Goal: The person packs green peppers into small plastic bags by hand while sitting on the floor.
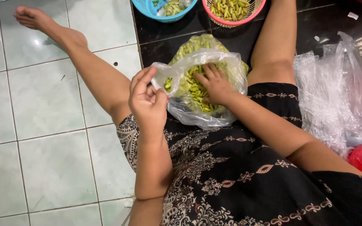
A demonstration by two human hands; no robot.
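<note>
Two baskets at the top edge are cut off: one blue (149, 10), one pink (231, 20), both holding green pods. Floor is pale green tile, black tile beyond. One clear plastic bag (197, 113) of pods lies between the legs. Left hand (147, 102) pinches its rim, fingers curled. Right hand (214, 86) is inside, fingers spread flat on pods; grip undeterminable.

Bag of pods (197, 90) on the floor (42, 125) between the legs, frame centre. Right hand (214, 86) inside the bag; left hand (147, 102) at its 9 o'clock rim. Two baskets (235, 10) at 12 o'clock. Crumpled plastic sheet (332, 92) at 3 o'clock.
</note>
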